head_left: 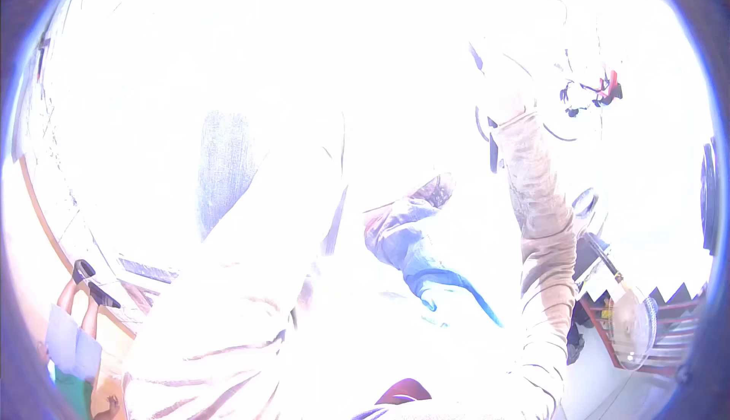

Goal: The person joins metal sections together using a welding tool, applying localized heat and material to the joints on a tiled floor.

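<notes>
Strong glare whitens most of the head view. My right forearm in a beige sleeve [544,215] reaches up to my right hand [509,89], pale and beside thin dark curved shapes [483,135] I cannot make out; its fingers are washed out. A small red and black object [608,89] lies right of it. My left sleeve [205,344] rises from the lower left; the left hand is lost in the glare. A grey-blue textured patch [224,158] shows beyond that sleeve. My jeans-clad leg and shoe [411,245] show between the arms.
At the lower left a person [72,351] in green and grey, with dark shoes, is on a tan floor [34,199]. At the right are a metal rod with a round clear piece [631,325], red railings [673,336] and dark shapes [707,192] along the rim.
</notes>
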Demonstrator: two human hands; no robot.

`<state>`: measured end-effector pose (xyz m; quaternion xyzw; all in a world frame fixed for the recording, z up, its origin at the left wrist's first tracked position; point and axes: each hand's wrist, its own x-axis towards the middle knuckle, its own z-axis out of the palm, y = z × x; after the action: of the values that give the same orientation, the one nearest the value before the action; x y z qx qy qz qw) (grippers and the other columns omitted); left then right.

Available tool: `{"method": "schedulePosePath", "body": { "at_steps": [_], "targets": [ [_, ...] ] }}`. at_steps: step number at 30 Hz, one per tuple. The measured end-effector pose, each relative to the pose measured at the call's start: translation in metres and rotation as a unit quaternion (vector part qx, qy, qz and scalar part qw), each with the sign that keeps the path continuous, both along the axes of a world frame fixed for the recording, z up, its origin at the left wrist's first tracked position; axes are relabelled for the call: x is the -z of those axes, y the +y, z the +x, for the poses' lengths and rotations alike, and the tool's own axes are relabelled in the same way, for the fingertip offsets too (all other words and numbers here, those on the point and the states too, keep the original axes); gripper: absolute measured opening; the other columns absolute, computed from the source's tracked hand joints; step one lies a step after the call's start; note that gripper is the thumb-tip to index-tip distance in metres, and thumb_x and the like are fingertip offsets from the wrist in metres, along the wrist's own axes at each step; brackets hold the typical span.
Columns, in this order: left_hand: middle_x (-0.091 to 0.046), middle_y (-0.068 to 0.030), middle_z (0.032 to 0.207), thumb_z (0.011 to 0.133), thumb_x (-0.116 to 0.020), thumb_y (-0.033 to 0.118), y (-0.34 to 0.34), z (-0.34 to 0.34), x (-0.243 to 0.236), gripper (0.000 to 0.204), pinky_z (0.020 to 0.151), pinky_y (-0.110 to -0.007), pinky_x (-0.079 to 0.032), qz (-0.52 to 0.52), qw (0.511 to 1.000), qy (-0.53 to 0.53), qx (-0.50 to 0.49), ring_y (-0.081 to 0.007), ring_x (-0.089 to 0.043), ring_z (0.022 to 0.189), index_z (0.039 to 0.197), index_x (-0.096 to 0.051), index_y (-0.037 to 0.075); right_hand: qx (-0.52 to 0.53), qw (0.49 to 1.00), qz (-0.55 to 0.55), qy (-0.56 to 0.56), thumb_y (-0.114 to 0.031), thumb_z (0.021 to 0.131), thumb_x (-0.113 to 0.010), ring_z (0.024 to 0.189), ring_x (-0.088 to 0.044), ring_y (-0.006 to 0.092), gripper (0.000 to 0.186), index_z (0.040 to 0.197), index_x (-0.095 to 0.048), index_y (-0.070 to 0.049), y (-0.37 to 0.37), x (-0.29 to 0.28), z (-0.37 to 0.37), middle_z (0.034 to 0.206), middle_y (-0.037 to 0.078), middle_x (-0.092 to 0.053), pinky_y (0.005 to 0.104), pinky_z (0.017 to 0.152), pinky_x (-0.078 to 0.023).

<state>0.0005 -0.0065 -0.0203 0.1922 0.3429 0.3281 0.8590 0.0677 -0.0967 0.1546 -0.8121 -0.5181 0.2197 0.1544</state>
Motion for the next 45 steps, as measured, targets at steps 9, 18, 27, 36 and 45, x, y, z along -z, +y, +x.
{"method": "schedulePosePath", "body": {
  "at_steps": [9,18,27,36,45],
  "targets": [
    [-0.074,-0.0098,0.101,0.093,-0.059,0.002,0.006,0.009,0.007,0.019,0.081,-0.034,-0.057,0.035,0.999,0.025,0.023,-0.0202,-0.07,0.087,0.107,-0.071,-0.004,0.042,0.994,-0.062,0.077,-0.028,0.101,-0.064,0.109,-0.069,0.0444,0.044,0.135,-0.063,0.0,0.008,-0.015,-0.005,0.115,0.028,-0.072,0.0468,0.094,-0.054],
    [-0.074,-0.006,0.1,0.095,-0.066,0.011,0.005,0.01,0.016,0.019,0.081,-0.033,-0.055,0.041,0.997,0.044,0.042,-0.0175,-0.068,0.086,0.108,-0.07,-0.002,0.045,0.996,0.018,0.075,-0.029,0.104,-0.063,0.094,-0.074,0.0369,0.051,0.146,-0.056,-0.001,0.011,-0.025,-0.009,0.101,0.024,-0.074,0.0419,0.081,-0.056],
    [-0.076,-0.0045,0.097,0.093,-0.077,0.019,0.009,0.003,0.01,0.022,0.078,-0.032,-0.053,0.107,0.991,0.059,0.052,-0.013,-0.066,0.084,0.101,-0.076,-0.002,0.105,0.984,0.038,0.141,-0.035,0.105,-0.061,0.061,-0.051,0.0065,0.038,0.124,-0.066,-0.003,-0.001,-0.038,-0.008,0.08,0.002,-0.062,0.028,0.055,-0.043],
    [-0.072,-0.0062,0.097,0.096,-0.062,0.015,0.004,-0.001,-0.01,0.022,0.076,-0.032,-0.052,0.047,0.998,0.034,0.037,-0.0153,-0.063,0.085,0.103,-0.071,-0.003,0.043,0.99,0.008,0.132,-0.034,0.103,-0.063,0.086,-0.072,0.0395,0.041,0.124,-0.066,0.002,0.004,-0.017,-0.008,0.096,0.024,-0.073,0.0432,0.077,-0.055],
    [-0.076,-0.0115,0.101,0.086,-0.059,-0.003,0.008,0.001,-0.003,0.022,0.085,-0.035,-0.058,0.064,0.997,0.037,0.034,-0.0218,-0.071,0.088,0.103,-0.073,-0.006,0.047,0.992,-0.023,0.118,-0.036,0.104,-0.062,0.094,-0.072,0.0437,0.046,0.127,-0.065,0.004,0.01,-0.014,-0.007,0.102,0.028,-0.073,0.0451,0.081,-0.056]
  ]
}}
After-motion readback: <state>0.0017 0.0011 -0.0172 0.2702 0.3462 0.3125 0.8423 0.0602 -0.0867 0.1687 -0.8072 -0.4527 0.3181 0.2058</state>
